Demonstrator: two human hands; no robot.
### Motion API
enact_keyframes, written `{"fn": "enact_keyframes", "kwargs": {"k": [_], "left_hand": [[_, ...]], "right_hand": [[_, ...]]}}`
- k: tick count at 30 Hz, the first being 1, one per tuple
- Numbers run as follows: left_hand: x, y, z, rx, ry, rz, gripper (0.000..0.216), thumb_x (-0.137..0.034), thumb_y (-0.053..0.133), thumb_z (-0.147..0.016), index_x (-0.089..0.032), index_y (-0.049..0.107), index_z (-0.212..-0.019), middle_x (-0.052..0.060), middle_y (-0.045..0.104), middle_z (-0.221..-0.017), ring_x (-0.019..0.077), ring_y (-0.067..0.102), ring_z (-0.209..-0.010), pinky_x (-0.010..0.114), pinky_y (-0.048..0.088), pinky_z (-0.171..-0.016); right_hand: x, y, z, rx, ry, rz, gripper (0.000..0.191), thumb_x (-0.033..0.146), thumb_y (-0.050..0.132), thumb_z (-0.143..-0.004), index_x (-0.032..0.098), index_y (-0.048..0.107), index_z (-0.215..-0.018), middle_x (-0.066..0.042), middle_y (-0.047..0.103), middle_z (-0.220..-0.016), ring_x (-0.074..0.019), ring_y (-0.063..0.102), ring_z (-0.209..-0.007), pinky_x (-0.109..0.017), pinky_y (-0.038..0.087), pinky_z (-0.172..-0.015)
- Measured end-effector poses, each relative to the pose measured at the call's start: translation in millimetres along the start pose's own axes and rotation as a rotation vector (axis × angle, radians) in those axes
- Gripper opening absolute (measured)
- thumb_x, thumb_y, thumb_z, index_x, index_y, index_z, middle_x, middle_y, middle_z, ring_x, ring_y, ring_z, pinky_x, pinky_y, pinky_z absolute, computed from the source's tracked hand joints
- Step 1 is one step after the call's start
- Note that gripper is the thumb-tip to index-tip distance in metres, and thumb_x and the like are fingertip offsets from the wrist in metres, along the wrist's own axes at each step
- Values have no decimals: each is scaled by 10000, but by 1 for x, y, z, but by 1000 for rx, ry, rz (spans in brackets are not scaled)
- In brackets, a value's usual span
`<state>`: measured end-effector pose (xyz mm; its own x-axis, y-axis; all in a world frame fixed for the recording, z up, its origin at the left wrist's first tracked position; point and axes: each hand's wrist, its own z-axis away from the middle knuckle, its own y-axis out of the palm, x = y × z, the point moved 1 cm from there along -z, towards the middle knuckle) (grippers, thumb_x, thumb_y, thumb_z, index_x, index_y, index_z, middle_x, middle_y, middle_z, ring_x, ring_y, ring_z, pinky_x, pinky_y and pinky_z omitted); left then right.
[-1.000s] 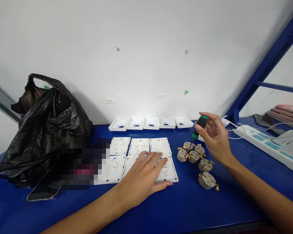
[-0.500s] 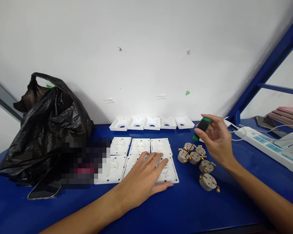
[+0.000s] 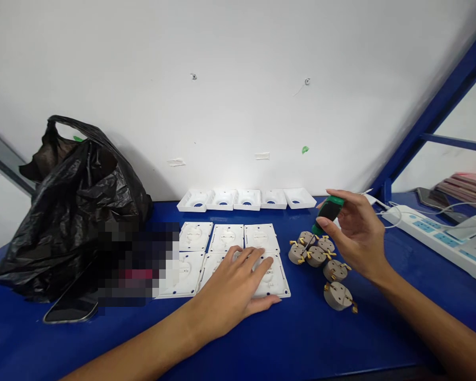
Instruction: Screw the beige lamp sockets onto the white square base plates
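My right hand (image 3: 357, 233) grips a screwdriver (image 3: 328, 212) with a green and black handle, its thin shaft slanting down to the left. The tip is among several grey round blocks with brass terminals (image 3: 316, 256); I cannot tell which one it touches. More of these blocks, such as the nearest grey block (image 3: 338, 296), trail toward the front. My left hand (image 3: 236, 286) lies palm down with fingers spread over the front row of white square plates (image 3: 226, 239), partly covering them. Each plate has a round raised centre.
Behind the plates, several white square frames (image 3: 248, 200) with round holes stand along the wall. A black plastic bag (image 3: 83, 196) and a phone (image 3: 71, 307) are at left. On the right lie a white power strip (image 3: 440, 241) with cables and a stack of pinkish items (image 3: 466, 190).
My right hand and the screwdriver have shifted slightly, the handle now tilted a little more. My left hand stays in place on the plates.
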<state>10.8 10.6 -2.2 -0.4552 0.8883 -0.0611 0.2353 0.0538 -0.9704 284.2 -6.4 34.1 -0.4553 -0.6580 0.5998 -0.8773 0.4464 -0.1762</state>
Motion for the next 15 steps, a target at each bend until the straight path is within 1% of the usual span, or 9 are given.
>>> {"fn": "enact_keyframes", "kwargs": {"k": [4,9,12,15], "left_hand": [[0,1,0,-15,8,15,596,-579,628,-1050,-139,566,-1447,207,594,-1529,388,582,-1399,597,446,-1147],[-1,1,0,-29,17,10,596,-568,636,-1048,-129,566,-1446,219,598,-1519,398,594,-1381,605,448,-1139],[0,1,0,-29,19,16,580,-564,641,-1048,-137,573,-1434,211,608,-1508,392,604,-1370,597,455,-1132],[1,1,0,-37,16,18,579,-564,650,-1042,-136,579,-1425,211,614,-1498,392,611,-1361,598,456,-1130]], "right_hand": [[2,0,1,37,-6,-27,481,254,782,-944,368,665,-1397,-42,691,-1142,-217,722,-1015,-391,653,-924],[5,0,2,79,54,-83,515,218,729,-985,394,630,-1458,-35,704,-1174,-206,716,-1106,-340,646,-911],[7,-1,2,109,67,-109,515,215,684,-1014,392,602,-1490,-35,707,-1166,-196,706,-1115,-322,638,-889],[8,-2,1,135,59,-117,508,225,642,-1038,386,577,-1515,-43,709,-1179,-195,702,-1093,-331,637,-867]]}}
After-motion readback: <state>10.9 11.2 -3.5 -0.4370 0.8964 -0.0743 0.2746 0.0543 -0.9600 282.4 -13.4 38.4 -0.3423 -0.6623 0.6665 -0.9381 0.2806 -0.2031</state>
